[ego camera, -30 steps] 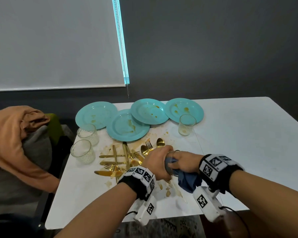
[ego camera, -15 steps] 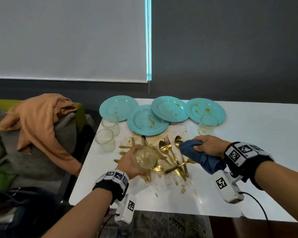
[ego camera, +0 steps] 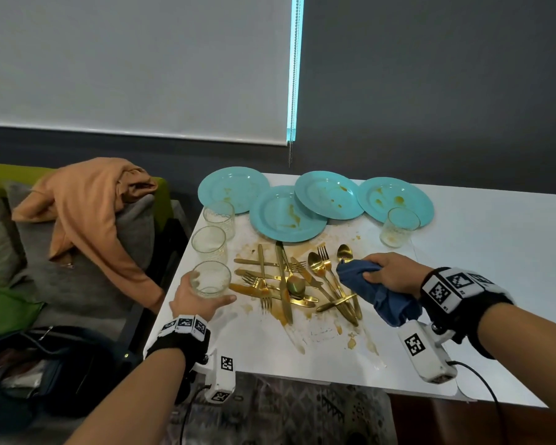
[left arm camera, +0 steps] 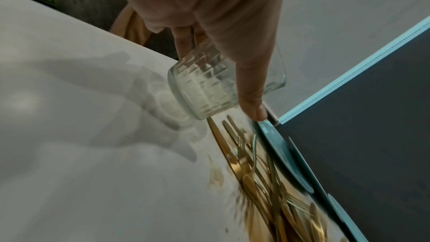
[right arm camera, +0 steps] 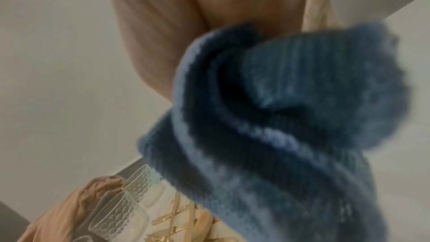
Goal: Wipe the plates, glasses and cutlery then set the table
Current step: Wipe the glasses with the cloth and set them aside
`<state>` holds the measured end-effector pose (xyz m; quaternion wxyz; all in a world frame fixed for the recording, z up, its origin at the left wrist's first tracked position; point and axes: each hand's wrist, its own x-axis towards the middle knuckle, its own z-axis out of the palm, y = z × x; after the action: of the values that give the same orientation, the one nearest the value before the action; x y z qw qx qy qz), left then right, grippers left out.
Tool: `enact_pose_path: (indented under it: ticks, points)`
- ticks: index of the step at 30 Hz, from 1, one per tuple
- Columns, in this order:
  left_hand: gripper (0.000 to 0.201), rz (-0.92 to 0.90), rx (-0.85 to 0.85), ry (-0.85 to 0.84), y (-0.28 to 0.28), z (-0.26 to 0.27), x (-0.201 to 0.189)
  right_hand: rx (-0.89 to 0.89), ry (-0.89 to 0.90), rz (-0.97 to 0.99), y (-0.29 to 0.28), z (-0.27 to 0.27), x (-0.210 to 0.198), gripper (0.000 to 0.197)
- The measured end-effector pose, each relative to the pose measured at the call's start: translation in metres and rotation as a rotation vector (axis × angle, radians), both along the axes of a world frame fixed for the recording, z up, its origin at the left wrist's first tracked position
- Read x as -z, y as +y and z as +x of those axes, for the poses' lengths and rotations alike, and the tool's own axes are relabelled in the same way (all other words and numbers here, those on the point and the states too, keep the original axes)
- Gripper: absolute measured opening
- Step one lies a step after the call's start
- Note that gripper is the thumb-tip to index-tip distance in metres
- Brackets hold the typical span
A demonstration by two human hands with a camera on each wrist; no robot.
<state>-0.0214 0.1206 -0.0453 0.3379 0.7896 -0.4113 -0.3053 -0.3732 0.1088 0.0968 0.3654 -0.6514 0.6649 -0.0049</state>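
Gripping a patterned glass (ego camera: 210, 283) by its side, the left hand (ego camera: 197, 301) carries it just above the table (ego camera: 495, 268), in line with two more glasses (ego camera: 209, 244) ahead of its fingertips. To its right lies the gold cutlery (ego camera: 289, 284); beyond that, the right hand (ego camera: 394, 273) clutches a bunched blue cloth (ego camera: 371, 292). The step looks like setting down a wiped glass. Next, probably, the base must land flat, then the left hand fetches another stained piece, perhaps the turquoise plates (ego camera: 288, 213) farther ahead.
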Motion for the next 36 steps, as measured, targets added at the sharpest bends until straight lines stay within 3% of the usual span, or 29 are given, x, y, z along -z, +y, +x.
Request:
enact_pose_path:
  ticks: [9,20,30,34,36]
  points:
    - [0.100,0.036,-0.130,0.095,-0.006,0.015,0.015,0.062,-0.058,0.013,0.002,-0.007,0.004,0.013]
    - [0.101,0.100,-0.191,0.154,-0.019,0.021,0.023,0.118,-0.063,0.037,0.004,-0.011,0.009,0.019]
    - [0.125,0.179,-0.104,0.085,-0.025,0.023,0.015,0.105,-0.052,0.057,0.000,-0.011,0.014,0.019]
    - [0.139,0.215,-0.056,-0.056,-0.011,0.017,0.000,0.100,-0.049,0.065,-0.004,-0.011,0.015,0.022]
    - [0.146,0.138,-0.067,-0.119,-0.002,0.011,-0.010,0.098,-0.056,0.064,-0.007,-0.010,0.015,0.022]
